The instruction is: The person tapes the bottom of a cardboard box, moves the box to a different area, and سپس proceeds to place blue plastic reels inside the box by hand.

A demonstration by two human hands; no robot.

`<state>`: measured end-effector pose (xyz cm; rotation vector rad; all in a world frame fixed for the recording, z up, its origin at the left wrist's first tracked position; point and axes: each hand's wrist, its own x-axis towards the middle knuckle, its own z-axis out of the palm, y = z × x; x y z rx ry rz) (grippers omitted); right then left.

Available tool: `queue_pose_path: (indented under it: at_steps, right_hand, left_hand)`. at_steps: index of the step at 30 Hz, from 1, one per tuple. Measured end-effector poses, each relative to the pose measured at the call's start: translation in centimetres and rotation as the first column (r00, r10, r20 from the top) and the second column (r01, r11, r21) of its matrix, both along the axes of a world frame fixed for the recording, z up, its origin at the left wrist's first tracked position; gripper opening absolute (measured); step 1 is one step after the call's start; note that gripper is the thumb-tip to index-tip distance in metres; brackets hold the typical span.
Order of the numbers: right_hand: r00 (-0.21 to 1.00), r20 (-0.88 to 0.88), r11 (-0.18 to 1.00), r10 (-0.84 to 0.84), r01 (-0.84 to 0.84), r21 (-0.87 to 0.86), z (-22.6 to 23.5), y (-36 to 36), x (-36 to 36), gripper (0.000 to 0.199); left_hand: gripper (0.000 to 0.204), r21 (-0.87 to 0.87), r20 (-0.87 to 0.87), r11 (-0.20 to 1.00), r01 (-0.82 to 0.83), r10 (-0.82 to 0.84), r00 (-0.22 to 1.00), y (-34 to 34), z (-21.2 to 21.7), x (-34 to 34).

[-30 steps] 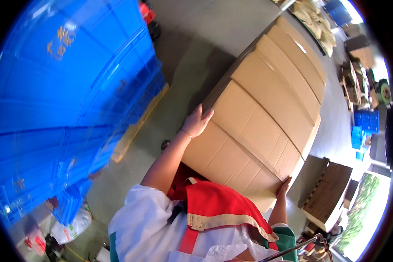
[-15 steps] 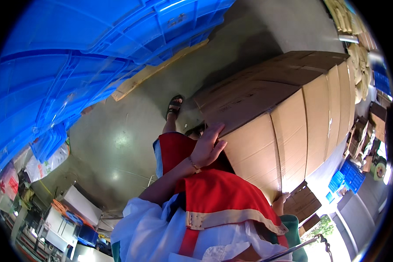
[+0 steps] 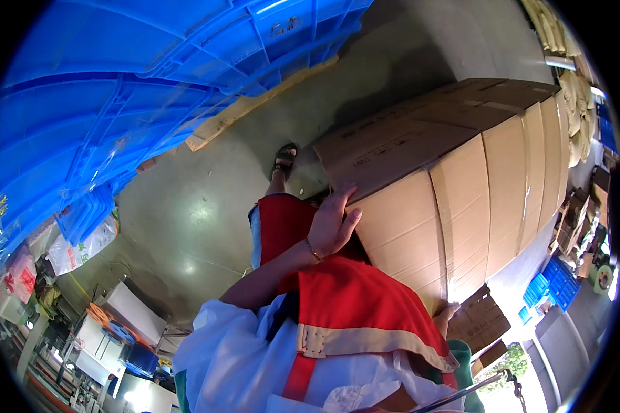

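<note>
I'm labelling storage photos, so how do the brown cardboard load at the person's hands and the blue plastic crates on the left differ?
Finish: the brown cardboard load looks matte, while the blue plastic crates look glossy.
Surface: the cardboard load has flat panels with straight seams; the crates have raised ribs.
Contact: the left hand and right hand touch the cardboard load; neither touches the crates.
Both bear markings.

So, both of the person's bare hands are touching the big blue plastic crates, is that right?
Not the big blue plastic crates: the head view shows the left hand and right hand touching the large brown cardboard load instead.
</note>
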<state>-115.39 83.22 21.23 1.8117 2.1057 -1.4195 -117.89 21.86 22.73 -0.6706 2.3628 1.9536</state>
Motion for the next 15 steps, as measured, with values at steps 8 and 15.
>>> queue_pose_path:
  at_steps: [8, 15]
  right_hand:
    - [0.999, -0.022, 0.999, -0.030, 0.030, -0.013, -0.2, -1.0, 0.4, 0.068]
    - [0.991, -0.099, 0.983, 0.088, -0.070, 0.172, -3.1, 0.4, -0.3, 0.069]
  left_hand:
    - [0.049, -0.068, -0.061, 0.997, 0.036, -0.040, 0.997, -0.8, -0.3, -0.3]
    - [0.045, -0.177, 0.076, 0.972, 0.157, -0.146, 0.986, -1.0, 0.5, -1.8]
